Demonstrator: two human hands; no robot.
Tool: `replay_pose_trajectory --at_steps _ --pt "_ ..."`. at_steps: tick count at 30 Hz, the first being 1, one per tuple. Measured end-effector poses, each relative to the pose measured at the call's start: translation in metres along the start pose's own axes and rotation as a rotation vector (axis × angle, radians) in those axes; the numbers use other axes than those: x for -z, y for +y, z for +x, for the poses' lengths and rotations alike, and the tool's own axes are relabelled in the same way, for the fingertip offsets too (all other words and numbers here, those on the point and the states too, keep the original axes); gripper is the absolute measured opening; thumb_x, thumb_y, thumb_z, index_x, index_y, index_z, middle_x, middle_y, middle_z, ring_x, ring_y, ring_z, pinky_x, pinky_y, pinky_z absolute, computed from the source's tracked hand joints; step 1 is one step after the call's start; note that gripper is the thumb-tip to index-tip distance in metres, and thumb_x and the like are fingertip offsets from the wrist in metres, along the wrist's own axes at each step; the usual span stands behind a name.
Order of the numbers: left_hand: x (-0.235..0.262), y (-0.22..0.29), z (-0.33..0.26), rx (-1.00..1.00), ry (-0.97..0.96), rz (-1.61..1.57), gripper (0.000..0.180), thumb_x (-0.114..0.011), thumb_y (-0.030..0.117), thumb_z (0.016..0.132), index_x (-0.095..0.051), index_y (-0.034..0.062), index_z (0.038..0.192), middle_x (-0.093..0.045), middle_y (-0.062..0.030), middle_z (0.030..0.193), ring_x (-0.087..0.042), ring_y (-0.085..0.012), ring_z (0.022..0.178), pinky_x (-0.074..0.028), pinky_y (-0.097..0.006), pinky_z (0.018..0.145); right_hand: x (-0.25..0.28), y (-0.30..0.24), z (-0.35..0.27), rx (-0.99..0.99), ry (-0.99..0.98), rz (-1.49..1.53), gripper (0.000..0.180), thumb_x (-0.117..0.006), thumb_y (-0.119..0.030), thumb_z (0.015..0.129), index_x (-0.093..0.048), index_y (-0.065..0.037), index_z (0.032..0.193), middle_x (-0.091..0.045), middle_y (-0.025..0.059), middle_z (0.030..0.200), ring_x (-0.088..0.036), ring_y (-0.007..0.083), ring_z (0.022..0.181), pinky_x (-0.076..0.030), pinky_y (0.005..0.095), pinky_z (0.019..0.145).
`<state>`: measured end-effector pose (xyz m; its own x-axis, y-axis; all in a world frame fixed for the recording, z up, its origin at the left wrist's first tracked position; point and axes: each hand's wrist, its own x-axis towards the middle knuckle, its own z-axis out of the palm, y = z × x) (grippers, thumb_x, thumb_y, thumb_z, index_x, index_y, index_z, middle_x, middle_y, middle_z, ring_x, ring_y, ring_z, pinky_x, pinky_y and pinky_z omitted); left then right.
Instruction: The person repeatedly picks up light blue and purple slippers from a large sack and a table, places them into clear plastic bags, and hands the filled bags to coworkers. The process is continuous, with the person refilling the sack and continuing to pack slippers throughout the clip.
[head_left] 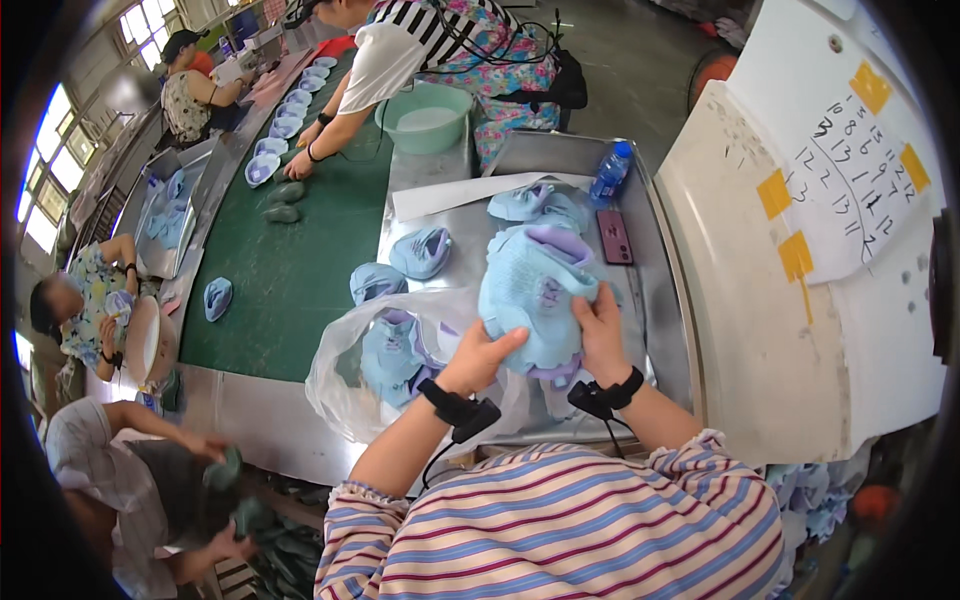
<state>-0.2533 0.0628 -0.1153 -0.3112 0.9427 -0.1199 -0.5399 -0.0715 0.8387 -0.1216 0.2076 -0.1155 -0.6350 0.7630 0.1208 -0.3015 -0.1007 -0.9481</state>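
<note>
Both hands hold one light-blue shoe upper with lilac lining [532,290], lifted just above the steel worktop [660,300]. The left hand [478,358] clasps its lower left side, thumb laid across the blue fabric, so its grip is closed on the upper. The right hand [603,335] clasps the lower right edge, fingers pressed against the fabric, its grip likewise closed on the upper. Each wrist wears a black strap with a small black unit and a cable.

Just left of the held upper lies a clear plastic bag [345,370] with more blue uppers inside. Two loose blue uppers [420,250] rest on the worktop beyond the bag, up and left of the held one. Behind the held upper lie further blue pieces on a white sheet [450,195]. A dark phone [614,237] lies to its upper right, and a blue-capped water bottle [610,172] stands beyond the phone. A green conveyor belt [300,270] runs to the left of the held upper, with other people working along it, and a green basin [428,117] sits well behind.
</note>
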Motion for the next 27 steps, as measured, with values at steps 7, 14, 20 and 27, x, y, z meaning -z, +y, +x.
replay_pose_trajectory --at_steps 7,14,20,27 --pt "0.064 0.069 -0.059 -0.035 0.065 0.503 0.033 -0.07 0.017 0.076 -0.06 -0.0009 0.102 -0.064 -0.0025 0.09 -0.057 -0.0097 0.082 -0.046 -0.026 0.076 -0.015 -0.046 0.036 0.334 -0.369 -0.477 0.072 -0.072 -0.032 0.07 -0.037 -0.007 0.128 -0.048 0.0109 0.118 -0.048 0.0282 0.107 -0.037 0.0361 0.091" --pt "0.096 0.057 -0.066 -0.346 0.496 -0.067 0.027 -0.053 0.022 0.089 -0.056 0.0007 0.104 -0.063 -0.0054 0.092 -0.059 -0.013 0.081 -0.048 -0.028 0.072 -0.086 -0.02 0.063 0.309 -0.649 -0.689 0.071 -0.074 -0.03 0.067 -0.039 -0.01 0.127 -0.059 0.0115 0.097 -0.058 0.0168 0.088 -0.046 0.0319 0.077" --pt "0.114 0.036 -0.098 -0.567 0.63 -0.175 0.028 -0.052 0.018 0.089 -0.051 0.0014 0.112 -0.057 -0.007 0.11 -0.055 -0.0168 0.099 -0.042 -0.032 0.087 -0.045 0.011 0.049 -0.387 -0.215 0.2 0.055 -0.059 -0.021 0.085 -0.031 -0.009 0.131 -0.05 0.0064 0.115 -0.053 0.0181 0.099 -0.048 0.035 0.079" --pt "0.103 0.027 -0.083 -0.487 0.59 -0.215 0.029 -0.054 0.007 0.086 -0.05 0.0045 0.114 -0.056 -0.0068 0.111 -0.053 -0.0185 0.1 -0.041 -0.035 0.088 -0.045 0.007 0.038 -0.472 -0.254 0.168 0.06 -0.06 -0.022 0.084 -0.028 -0.009 0.134 -0.048 0.0042 0.114 -0.05 0.0173 0.102 -0.046 0.0373 0.077"
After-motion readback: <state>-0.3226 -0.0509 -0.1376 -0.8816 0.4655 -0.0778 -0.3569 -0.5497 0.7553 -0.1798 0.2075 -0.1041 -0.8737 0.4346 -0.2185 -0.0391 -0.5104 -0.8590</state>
